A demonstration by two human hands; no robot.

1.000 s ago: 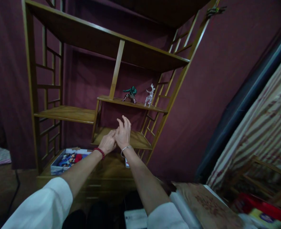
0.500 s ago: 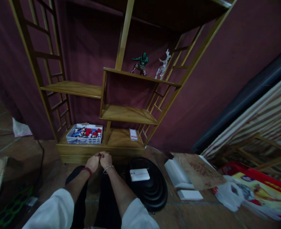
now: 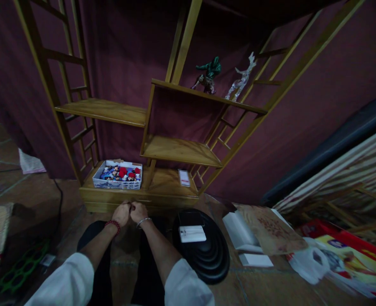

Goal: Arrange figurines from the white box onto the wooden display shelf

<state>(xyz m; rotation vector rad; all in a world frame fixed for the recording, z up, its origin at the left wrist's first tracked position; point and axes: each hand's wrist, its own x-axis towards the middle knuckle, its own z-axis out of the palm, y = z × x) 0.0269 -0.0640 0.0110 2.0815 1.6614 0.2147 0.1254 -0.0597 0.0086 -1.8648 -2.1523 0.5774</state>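
Note:
My left hand (image 3: 122,213) and my right hand (image 3: 139,211) meet in front of the lower drawer face of a wooden display shelf (image 3: 111,111). Both have curled fingers, pressed together at the tips; anything between them is hidden or too small to name. A red bead bracelet (image 3: 116,225) circles the left wrist, a silver bangle (image 3: 143,222) the right. Just beyond the hands, a shallow cardboard box (image 3: 117,184) of small red, blue and white figurines (image 3: 123,173) sits on the bottom shelf. To its right lies a white card (image 3: 184,178).
A green figure (image 3: 209,74) and a clear deer figurine (image 3: 241,78) stand on the upper shelf. Right of my legs, a round black base (image 3: 207,263) carries a white rectangular item (image 3: 192,233). Further right are a white box (image 3: 241,233), brown paper (image 3: 270,227) and a plastic bag (image 3: 310,263).
The view has shifted slightly, so the shelf looks nearer and its right side sits further right. My hands remain together, fingers still curled, with little visible movement.

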